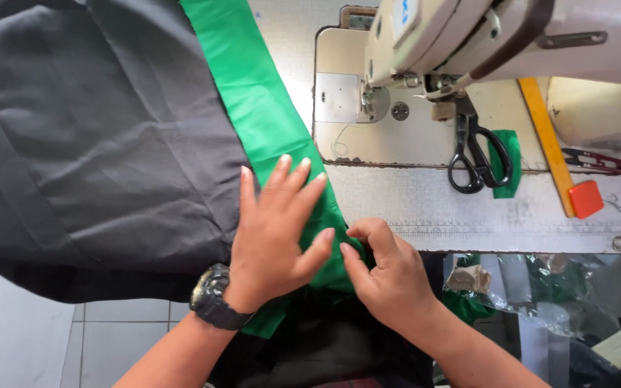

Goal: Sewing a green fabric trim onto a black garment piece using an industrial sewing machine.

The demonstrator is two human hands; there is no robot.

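Strip: a long green woven fabric strip [264,108] is lying on the counter [425,205], its long axis running away from the person, beside dark grey cloth [102,136].
Left hand [278,233]: is pressing flat, fingers spread, on the strip.
Right hand [386,276]: is pinching the strip's near edge, nearer its end.
Beyond: black-handled scissors [472,154] are resting under the sewing machine [468,43].

You see one label only: small blue-and-white badge [405,10] on sewing machine head [425,43], by table's far edge.
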